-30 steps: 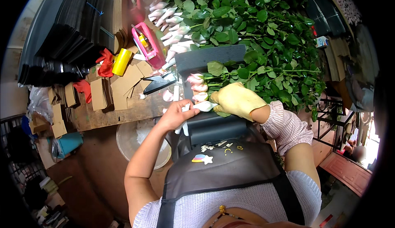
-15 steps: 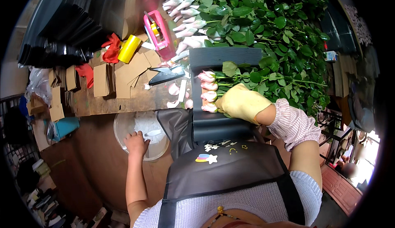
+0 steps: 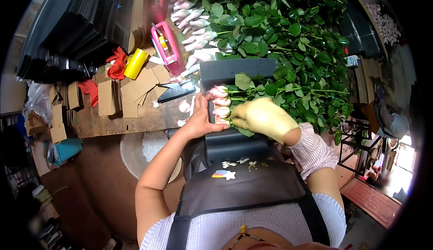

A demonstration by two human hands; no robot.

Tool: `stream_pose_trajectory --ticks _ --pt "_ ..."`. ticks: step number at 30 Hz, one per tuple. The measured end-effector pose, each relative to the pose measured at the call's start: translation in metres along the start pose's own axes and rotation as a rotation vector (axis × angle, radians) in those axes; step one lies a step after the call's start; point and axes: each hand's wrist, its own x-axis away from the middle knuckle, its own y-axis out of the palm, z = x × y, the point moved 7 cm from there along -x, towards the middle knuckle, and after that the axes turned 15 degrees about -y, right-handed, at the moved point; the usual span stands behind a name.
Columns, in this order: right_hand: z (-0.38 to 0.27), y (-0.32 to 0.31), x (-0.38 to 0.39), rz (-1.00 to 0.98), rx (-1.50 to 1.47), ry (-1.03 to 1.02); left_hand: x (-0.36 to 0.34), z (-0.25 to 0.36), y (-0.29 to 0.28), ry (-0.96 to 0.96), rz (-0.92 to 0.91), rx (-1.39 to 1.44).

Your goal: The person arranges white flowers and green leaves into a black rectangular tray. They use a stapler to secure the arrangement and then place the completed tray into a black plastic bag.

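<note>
Several pale pink roses lie in a column on a black padded surface, heads to the left and leafy stems to the right. My left hand, bare, rests against the heads' left side, with fingers and thumb spread apart. My right hand wears a yellow glove. Its bent fingers close on the nearest rose just behind the heads, and the glove hides most of that stem. A ribbed black sheet stands up beyond the roses.
Wrapped roses and heaped green foliage cover the table's far side. Left are scissors, a pink tape dispenser, a yellow roll, cardboard pieces and loose petals. A pale tub sits below the table edge.
My left hand has risen from over the tub to the left side of the rose heads. My right hand stays at the roses. The whole view has shifted slightly.
</note>
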Motion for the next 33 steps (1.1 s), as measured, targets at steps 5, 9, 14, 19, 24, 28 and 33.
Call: stream_pose_trajectory --ticks 5,9,14,19,24,28,33 --pt "0.029 0.027 -0.007 0.003 0.115 0.14 0.001 0.014 -0.005 0.006 -0.054 -0.023" --pt "0.024 0.044 -0.022 -0.293 0.096 0.122 0.001 0.015 -0.007 -0.054 -0.073 -0.001" --pt "0.015 0.038 -0.02 -0.271 0.277 0.015 -0.003 0.009 -0.008 0.001 0.13 0.17" --pt "0.023 0.007 -0.007 0.232 0.214 0.209 0.004 0.017 -0.008 0.088 0.245 0.234" --pt "0.029 0.031 -0.022 0.096 0.31 0.144 0.001 0.019 -0.006 0.066 0.171 0.166" --pt "0.029 0.035 -0.031 -0.183 0.299 0.186 -0.007 0.022 -0.011 -0.045 0.112 0.401" --pt "0.01 0.007 -0.014 0.081 0.322 0.269 -0.005 0.009 -0.005 -0.033 0.339 0.287"
